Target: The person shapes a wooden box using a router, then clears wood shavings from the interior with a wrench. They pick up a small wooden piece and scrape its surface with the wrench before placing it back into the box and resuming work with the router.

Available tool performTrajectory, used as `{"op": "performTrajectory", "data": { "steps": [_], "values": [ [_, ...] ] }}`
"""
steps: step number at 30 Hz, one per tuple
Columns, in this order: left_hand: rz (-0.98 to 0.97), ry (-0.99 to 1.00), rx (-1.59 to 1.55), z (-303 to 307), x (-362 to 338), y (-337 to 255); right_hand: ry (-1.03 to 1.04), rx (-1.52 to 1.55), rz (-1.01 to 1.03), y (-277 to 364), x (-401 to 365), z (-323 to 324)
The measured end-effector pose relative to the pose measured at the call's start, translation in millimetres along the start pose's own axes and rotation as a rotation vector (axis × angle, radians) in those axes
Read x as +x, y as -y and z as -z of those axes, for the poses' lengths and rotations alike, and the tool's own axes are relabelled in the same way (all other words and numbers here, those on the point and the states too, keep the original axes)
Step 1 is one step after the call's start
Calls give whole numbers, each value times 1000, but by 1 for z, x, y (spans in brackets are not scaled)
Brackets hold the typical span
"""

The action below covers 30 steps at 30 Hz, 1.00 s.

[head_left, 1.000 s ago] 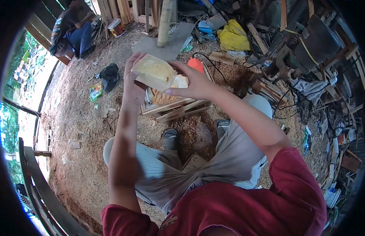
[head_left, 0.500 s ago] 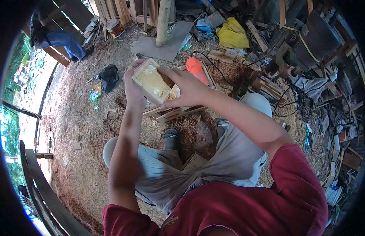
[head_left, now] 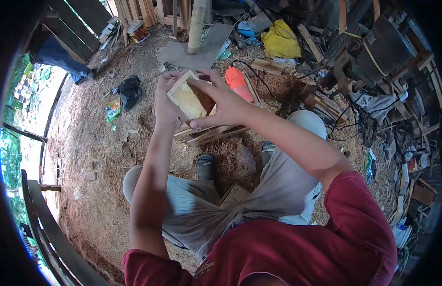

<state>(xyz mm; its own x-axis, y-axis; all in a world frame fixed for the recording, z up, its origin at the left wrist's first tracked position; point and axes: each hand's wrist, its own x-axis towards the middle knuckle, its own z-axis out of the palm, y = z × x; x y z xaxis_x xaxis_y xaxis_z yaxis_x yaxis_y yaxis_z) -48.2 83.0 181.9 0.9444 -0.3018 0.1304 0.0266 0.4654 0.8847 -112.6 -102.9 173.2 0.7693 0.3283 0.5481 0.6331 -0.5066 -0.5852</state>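
Observation:
Between my hands is a small wooden box [head_left: 191, 99], tilted, with a pale frame and a yellowish inner face turned up toward me. My left hand [head_left: 167, 102] grips its left side, fingers over the far edge. My right hand [head_left: 220, 100] is wrapped round the right side, with the thumb along the near edge and fingers reaching over the far corner. Just right of my right hand lies an orange power tool [head_left: 238, 83] with a black cord. Beneath the box, a low wooden crate or stand [head_left: 216, 135] shows in part.
Wood shavings cover the ground. A black plastic bag [head_left: 130, 92] lies to the left, a yellow cloth [head_left: 281, 40] at the back. A wooden post [head_left: 197, 28] stands ahead. Scrap and timber pile up on the right. Another person's legs [head_left: 59, 55] show at the far left.
The box has turned slightly and shifted a little to the right in my hands, its inner right side now darker. The person at the far left has moved from sitting to a more upright position.

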Motion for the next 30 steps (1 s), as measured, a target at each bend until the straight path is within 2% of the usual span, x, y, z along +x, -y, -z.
{"op": "performTrajectory", "data": {
  "steps": [13, 20, 26, 30],
  "values": [
    [-21, 30, 75, 6, 4, 9, -14, -77, 125, 0, -4, -1],
    [-4, -18, 37, 5, 3, 12, 4, -64, 124, 8, -2, 1],
    [-5, -46, 172, 3, 3, 7, 4, -46, 122, 4, -2, -3],
    [-134, -59, 226, 17, 13, 8, 57, -108, 151, 4, -1, -2]
  ]
}}
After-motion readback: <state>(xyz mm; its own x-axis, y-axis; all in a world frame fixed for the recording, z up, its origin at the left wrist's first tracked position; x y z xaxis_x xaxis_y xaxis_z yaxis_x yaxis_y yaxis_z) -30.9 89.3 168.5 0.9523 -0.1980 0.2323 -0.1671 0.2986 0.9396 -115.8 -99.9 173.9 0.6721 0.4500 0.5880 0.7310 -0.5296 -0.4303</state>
